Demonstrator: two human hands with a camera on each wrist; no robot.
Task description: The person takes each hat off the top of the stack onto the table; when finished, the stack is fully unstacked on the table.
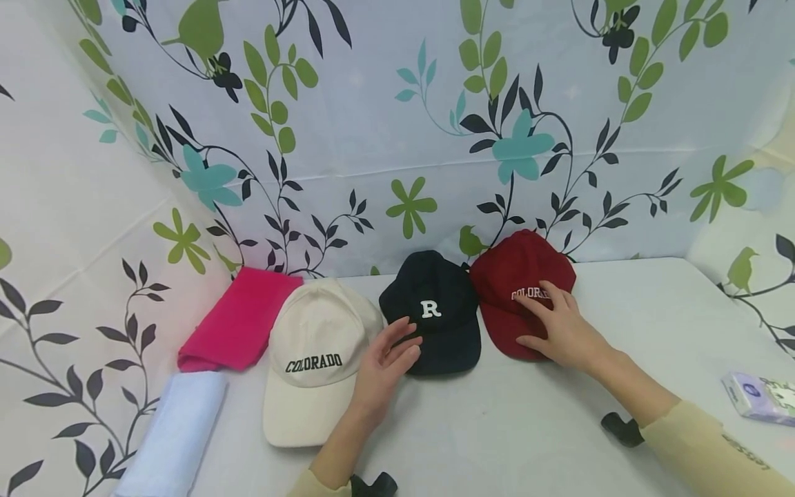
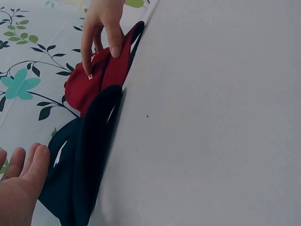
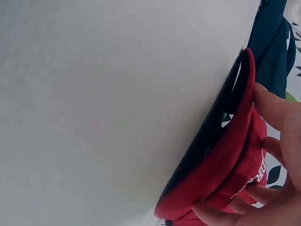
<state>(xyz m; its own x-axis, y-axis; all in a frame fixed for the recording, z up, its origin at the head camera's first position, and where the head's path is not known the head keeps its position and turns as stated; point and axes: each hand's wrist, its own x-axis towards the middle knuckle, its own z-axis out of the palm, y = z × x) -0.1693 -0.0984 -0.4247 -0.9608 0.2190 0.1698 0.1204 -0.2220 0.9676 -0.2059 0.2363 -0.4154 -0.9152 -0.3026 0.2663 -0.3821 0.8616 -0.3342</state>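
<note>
A dark navy cap [image 1: 430, 304] with a white R stands between a cream cap [image 1: 323, 345] and a red cap [image 1: 524, 293], both lettered COLORADO. My right hand [image 1: 565, 324] rests spread over the red cap. In the right wrist view its thumb lies by the brim [image 3: 225, 160] and the other fingers touch the front, partly covering the lettering. My left hand [image 1: 385, 373] hovers at the gap between the cream and navy caps, fingers loosely extended and holding nothing. The left wrist view shows those fingers [image 2: 35, 162] beside the navy cap's front.
Left of the cream cap lie a folded pink cloth [image 1: 242, 321] and a light blue rolled or folded cloth [image 1: 177, 431]. A purple-and-white packet [image 1: 760, 398] sits at the right edge of the white table [image 1: 497, 442]. A leaf-patterned curtain [image 1: 360, 138] hangs behind the caps.
</note>
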